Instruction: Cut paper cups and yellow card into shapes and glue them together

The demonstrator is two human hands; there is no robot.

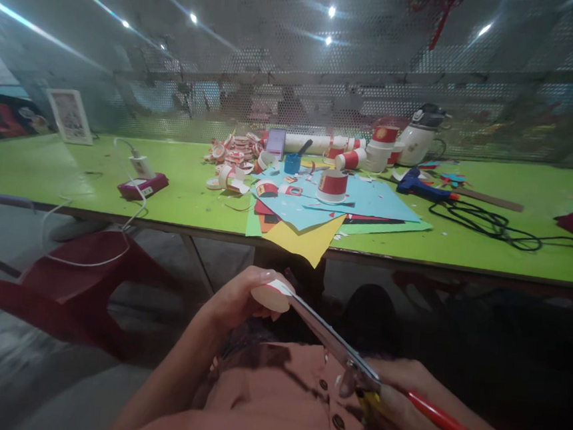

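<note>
My left hand (pixel 239 298) is closed around a small white paper cup piece with a red rim (pixel 272 295), held above my lap. My right hand (pixel 401 392) grips red-handled scissors (pixel 335 346); their long blades reach up to the left and meet the cup piece. Both hands are below the front edge of the green table (pixel 464 244). On the table lie blue and yellow paper sheets (pixel 317 208), a red-and-white paper cup (pixel 332 185) and several cut cup pieces (pixel 231 157).
A blue glue gun (pixel 422 187) with a black cable (pixel 486 226) lies at the right. A white charger on a dark red box (pixel 143 182) sits at the left, above a red plastic chair (pixel 85 278). Perforated mesh (pixel 328 78) backs the table.
</note>
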